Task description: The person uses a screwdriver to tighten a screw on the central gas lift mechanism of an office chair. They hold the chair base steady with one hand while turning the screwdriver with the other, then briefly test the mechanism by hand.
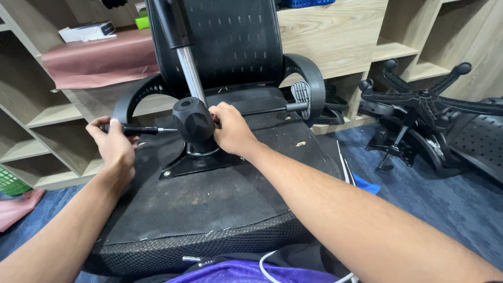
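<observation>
An upturned black office chair lies before me, its seat underside [209, 194] facing up. A black metal mechanism plate [201, 161] is bolted to it, carrying a black faceted housing [193, 121] with a silver gas cylinder [190, 76] rising out of it. My left hand [112, 144] grips the black handle of a screwdriver [137, 129], whose thin shaft points right at the housing. My right hand [230, 128] rests against the right side of the housing, fingers curled on it.
A lever with a grey ribbed paddle [301, 98] sticks out to the right. A black five-star chair base with casters [419, 99] lies on the blue carpet at right. Wooden shelving [340, 31] stands behind, with pink sheeting [99, 60] and a green basket [10, 181] at left.
</observation>
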